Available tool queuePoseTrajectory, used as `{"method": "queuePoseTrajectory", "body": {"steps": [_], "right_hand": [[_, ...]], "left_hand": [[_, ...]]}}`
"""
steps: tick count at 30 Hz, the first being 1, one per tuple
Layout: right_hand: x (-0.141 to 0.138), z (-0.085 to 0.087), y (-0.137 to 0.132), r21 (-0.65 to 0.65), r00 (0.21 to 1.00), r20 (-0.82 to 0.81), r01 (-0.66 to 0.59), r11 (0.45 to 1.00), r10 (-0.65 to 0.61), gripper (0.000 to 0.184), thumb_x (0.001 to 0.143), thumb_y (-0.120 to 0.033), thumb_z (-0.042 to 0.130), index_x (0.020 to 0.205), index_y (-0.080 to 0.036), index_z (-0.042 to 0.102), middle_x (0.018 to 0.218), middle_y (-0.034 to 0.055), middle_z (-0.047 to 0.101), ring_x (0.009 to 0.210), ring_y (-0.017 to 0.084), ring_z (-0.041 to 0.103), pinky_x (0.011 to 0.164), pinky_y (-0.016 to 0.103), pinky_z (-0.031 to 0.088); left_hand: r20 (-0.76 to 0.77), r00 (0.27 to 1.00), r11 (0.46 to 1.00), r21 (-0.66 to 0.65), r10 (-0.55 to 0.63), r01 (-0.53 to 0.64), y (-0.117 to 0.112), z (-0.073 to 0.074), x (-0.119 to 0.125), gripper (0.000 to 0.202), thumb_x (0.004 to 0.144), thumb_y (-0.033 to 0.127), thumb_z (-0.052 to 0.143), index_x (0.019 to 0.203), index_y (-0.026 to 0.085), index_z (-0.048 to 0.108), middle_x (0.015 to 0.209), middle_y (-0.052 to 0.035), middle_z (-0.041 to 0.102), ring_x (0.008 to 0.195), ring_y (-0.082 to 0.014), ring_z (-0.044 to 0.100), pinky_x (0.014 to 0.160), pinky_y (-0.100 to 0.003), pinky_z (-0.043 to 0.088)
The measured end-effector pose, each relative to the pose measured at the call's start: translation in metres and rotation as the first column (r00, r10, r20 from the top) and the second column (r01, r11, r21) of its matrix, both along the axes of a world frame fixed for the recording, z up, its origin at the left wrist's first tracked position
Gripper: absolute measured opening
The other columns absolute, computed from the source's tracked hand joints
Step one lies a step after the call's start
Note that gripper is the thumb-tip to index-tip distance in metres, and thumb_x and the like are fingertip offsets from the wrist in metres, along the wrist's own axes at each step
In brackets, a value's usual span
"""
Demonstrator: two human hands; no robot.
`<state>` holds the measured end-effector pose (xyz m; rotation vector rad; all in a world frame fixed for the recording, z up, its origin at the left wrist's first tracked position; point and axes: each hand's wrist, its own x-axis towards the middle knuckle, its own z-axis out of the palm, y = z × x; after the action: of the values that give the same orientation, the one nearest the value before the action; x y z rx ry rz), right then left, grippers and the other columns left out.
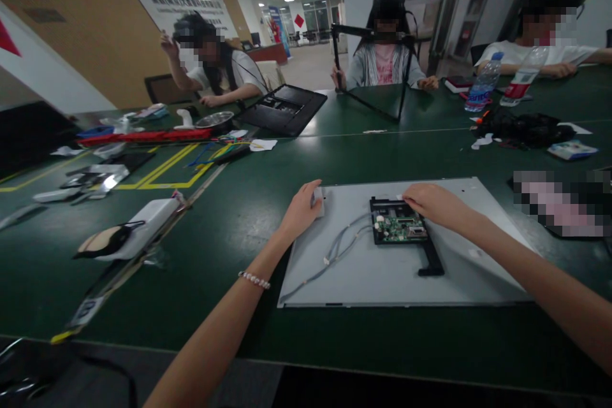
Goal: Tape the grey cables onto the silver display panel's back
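A flat grey metal panel [382, 268] lies on the green table in front of me. A green circuit board [399, 227] in a black frame sits on it, with pale wires [337, 248] running off to the left. My left hand [302, 207] rests at the panel's far left corner, fingers curled round a small grey-white part [319, 199]. My right hand [433, 202] lies on the top right edge of the board's black frame, fingers bent and pressed on it.
Three other people sit across the table. A black monitor back cover [287, 108], a metal bowl [215, 119], red tools, water bottles [482, 86] and a black cable heap [526, 127] lie further off. A white device [143, 226] sits at left.
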<state>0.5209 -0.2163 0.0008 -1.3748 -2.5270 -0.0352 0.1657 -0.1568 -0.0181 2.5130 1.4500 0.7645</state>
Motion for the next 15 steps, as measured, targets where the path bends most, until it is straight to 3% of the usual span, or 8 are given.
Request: {"method": "queuePoseTrajectory", "body": {"steps": [15], "right_hand": [[-0.0019, 0.0039, 0.0009, -0.059, 1.000, 0.019, -0.003, 0.998, 0.004, 0.033, 0.095, -0.027, 0.041, 0.096, -0.018, 0.072, 0.095, 0.0108, 0.072, 0.089, 0.022, 0.067, 0.080, 0.038, 0.052]], "left_hand": [[0.013, 1.000, 1.000, -0.022, 0.004, -0.004, 0.0019, -0.0016, 0.0018, 0.046, 0.091, 0.022, 0.047, 0.135, 0.011, 0.045, 0.136, -0.0125, 0.054, 0.128, -0.0215, 0.048, 0.113, -0.037, 0.034]]}}
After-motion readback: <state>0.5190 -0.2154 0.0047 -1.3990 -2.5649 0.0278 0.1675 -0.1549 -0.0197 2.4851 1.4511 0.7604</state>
